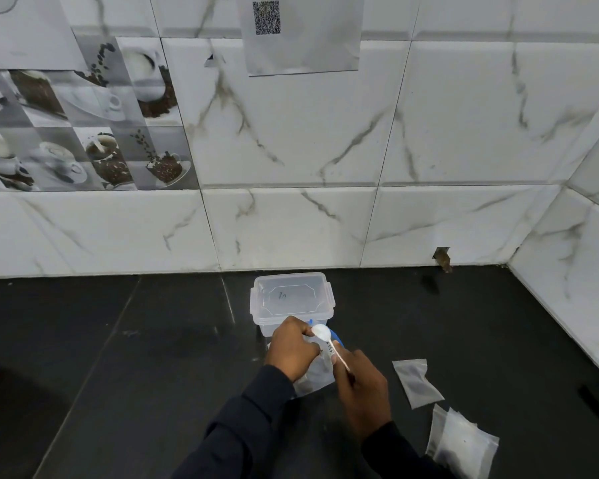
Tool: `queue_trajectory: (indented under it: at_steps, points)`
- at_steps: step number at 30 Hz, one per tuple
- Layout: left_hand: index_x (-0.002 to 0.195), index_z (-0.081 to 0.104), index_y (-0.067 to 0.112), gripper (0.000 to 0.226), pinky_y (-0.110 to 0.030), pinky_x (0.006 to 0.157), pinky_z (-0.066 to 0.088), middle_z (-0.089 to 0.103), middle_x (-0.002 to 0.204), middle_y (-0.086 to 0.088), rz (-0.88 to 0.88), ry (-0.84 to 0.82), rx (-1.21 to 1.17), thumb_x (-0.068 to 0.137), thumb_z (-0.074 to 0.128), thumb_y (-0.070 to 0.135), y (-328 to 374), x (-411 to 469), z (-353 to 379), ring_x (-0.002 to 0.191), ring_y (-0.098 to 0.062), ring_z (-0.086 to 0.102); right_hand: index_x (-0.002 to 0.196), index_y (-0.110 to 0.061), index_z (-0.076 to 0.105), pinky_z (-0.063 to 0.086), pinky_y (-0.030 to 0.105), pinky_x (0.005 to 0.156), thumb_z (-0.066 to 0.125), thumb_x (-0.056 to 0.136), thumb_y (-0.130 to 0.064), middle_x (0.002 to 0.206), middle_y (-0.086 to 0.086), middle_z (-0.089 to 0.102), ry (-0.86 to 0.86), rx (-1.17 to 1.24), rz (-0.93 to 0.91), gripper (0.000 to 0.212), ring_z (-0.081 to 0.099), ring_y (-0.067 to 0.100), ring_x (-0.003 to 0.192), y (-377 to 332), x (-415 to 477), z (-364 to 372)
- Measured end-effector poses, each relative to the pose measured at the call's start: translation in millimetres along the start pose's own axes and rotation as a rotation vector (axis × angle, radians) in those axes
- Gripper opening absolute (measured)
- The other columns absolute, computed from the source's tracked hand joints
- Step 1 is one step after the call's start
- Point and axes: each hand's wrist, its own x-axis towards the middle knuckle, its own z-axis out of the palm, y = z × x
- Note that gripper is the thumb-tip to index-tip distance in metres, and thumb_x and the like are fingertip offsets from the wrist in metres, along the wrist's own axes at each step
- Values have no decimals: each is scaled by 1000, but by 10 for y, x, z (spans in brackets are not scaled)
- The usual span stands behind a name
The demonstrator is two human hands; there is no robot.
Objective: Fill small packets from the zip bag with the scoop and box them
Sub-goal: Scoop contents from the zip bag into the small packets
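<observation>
My left hand (291,347) grips the top of a clear zip bag (313,376) that stands on the black counter; a blue strip shows at the bag's mouth. My right hand (362,392) pinches the handle of a white scoop (322,332), whose bowl holds white powder just above the bag's mouth. A clear plastic box (291,300) with its lid on sits right behind the hands. One small empty packet (416,382) lies to the right. A pile of small packets (462,447) lies at the lower right.
The black counter (153,340) meets a white marble-tiled wall (291,219) at the back and another on the right. A paper with a QR code (267,17) hangs on the wall. A dark object (597,401) lies at the far right edge.
</observation>
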Motion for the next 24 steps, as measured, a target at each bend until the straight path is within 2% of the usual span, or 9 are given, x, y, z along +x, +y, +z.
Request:
queue_trajectory:
  at_steps: [4,7,10,12,14,16,19,22,24]
  points:
    - [96,66,14,23,-26,82,53,64,103,2,-57,-11,-74,76,69,4,-176,38,-49,96,-15,62,91,-24,72,56,25,60,66,91,-17,77,-7,70,55,226,267,10,67,9,68,-26,195,-123]
    - [84,73,8,17,-15,66,49,71,86,3,-98,-66,-83,69,67,2,-456,-10,-162,75,-9,64,77,-23,71,54,36,56,67,88,-18,64,-1,67,53,168,388,13,60,11,56,183,456,-213]
    - [67,72,3,12,-21,54,45,64,56,0,-175,-236,-211,71,66,-7,-814,-156,-264,48,-10,54,72,-21,74,48,22,58,67,84,-18,63,-5,67,-108,-50,424,14,60,8,61,425,646,-270]
    - [62,72,5,15,-20,48,45,62,62,-7,-247,-341,-308,68,67,-8,-1009,-277,-272,43,-10,53,74,-19,77,46,19,64,67,82,-17,70,-8,66,-270,-185,422,13,61,9,71,551,728,-244]
    - [68,72,1,13,-19,45,46,63,84,-4,-310,-385,-332,69,67,-11,-1143,-352,-199,43,-9,55,68,-22,77,49,27,77,66,77,-19,69,-12,66,-409,-296,410,14,63,10,74,645,805,-157]
    - [76,72,-2,12,-18,46,47,60,102,2,-338,-390,-359,66,67,-7,-1207,-378,-88,44,-8,58,62,-26,75,45,29,87,68,73,-24,67,-17,66,-546,-328,447,14,63,7,74,698,864,-51]
    - [91,72,-9,29,-19,51,47,65,88,-12,-322,-427,-378,65,65,2,-1242,-334,103,50,-10,57,61,-22,76,50,27,75,70,70,-22,66,-9,70,-728,-223,468,11,63,4,67,703,909,78]
    - [101,69,-14,27,-19,50,46,65,74,-10,-324,-403,-390,77,58,-8,-1227,-265,243,47,-10,54,58,-7,69,48,28,62,61,64,-20,56,4,59,-845,-185,376,16,52,3,54,664,916,161]
    - [101,69,-14,26,-18,49,46,64,78,-14,-333,-386,-385,81,53,-14,-1227,-236,286,45,-9,53,63,-8,73,48,24,61,62,65,-20,58,8,64,-868,-221,344,16,53,0,52,651,913,190]
